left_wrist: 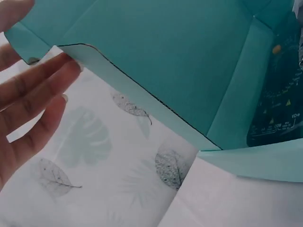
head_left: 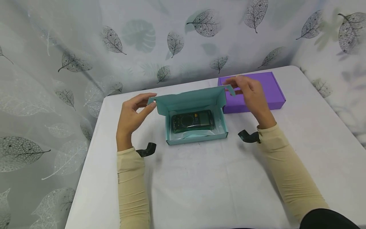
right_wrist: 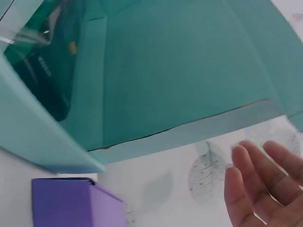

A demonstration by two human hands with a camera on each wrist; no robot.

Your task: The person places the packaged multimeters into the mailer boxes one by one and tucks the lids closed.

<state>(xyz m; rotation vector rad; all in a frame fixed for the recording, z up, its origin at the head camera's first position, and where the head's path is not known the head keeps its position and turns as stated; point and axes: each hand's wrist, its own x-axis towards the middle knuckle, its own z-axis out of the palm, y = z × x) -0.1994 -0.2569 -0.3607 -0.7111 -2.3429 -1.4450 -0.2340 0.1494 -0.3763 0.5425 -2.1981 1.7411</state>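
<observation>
Teal box (head_left: 197, 135): cardboard, on the white surface (head_left: 217, 178) right in front of you, lid (head_left: 190, 100) raised at its far edge.
Meter (head_left: 192, 121): dark green, lying flat inside the box in clear wrap.
Your left hand (head_left: 132, 116): at the lid's left corner flap, fingers nearly straight and touching its edge.
Your right hand (head_left: 251, 93): at the lid's right corner flap, fingers loosely bent; whether it pinches the flap, you cannot tell.
Purple box (head_left: 257, 92): closed, just right of and behind the teal box.

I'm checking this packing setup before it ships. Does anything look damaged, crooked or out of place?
Nothing stands out. The teal box sits square on the table, lid up, the multimeter lying flat inside in clear wrap. The purple box behind is closed and intact. The left hand and right hand are at the lid's corners.
</observation>
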